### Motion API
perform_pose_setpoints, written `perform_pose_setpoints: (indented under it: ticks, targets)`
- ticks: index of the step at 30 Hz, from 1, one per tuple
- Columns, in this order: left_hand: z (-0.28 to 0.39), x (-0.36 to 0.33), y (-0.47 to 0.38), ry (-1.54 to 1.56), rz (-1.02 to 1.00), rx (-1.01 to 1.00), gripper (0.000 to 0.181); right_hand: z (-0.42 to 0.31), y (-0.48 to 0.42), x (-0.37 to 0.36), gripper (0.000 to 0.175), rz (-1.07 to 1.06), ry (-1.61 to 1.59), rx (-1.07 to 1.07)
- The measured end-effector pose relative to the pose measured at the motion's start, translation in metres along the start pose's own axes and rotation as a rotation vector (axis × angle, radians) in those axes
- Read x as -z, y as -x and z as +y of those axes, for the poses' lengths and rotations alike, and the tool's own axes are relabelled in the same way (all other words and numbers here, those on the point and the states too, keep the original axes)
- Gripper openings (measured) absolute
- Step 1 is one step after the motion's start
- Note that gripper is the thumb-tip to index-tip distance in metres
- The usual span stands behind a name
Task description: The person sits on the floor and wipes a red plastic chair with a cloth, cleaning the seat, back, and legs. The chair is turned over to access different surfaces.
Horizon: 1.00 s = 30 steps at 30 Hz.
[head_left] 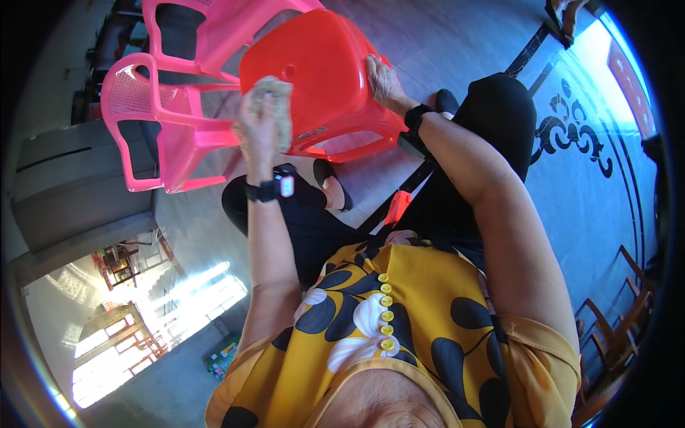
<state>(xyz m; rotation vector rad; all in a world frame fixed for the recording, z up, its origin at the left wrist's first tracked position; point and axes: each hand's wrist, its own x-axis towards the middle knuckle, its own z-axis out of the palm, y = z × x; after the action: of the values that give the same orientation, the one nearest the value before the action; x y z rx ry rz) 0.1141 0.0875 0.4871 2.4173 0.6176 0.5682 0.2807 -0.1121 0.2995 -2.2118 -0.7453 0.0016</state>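
A red plastic stool (316, 59) is in front of me, its seat facing me and its legs pointing away to the lower right. My left hand (258, 120), slightly blurred, holds a beige cloth (282, 115) against the left edge of the seat. My right hand (382, 80) grips the stool's right edge. Both wrists wear black bands. Between my knees shows part of an orange-red object (397, 207), too hidden to name.
Two pink plastic armchairs (176, 115) stand close on the stool's left. Wooden chairs (615, 331) are at the lower right. A green patterned item (222, 357) lies at the lower left. Another person's foot (562, 18) shows at the top right.
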Motion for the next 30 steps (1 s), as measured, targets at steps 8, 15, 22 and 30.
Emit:
perform_pose_setpoints:
  ticks: [8,15,22,30]
  targets:
    - [0.0,-0.051,-0.023,-0.269,-0.018,-0.17,0.034,0.003,0.0,-0.006,0.043,0.067,0.059,0.039]
    - [0.109,-0.112,0.041,0.058,-0.224,-0.401,0.027,0.018,0.002,-0.022,0.054,0.193,-0.525,0.172]
    - [0.066,-0.064,0.034,0.423,-0.288,-0.084,0.029,0.007,0.008,-0.009,0.048,0.036,0.03,0.029]
    - [-0.056,-0.013,-0.08,-0.348,0.072,-0.227,0.03,-0.006,0.003,0.005,0.043,0.062,0.018,0.011]
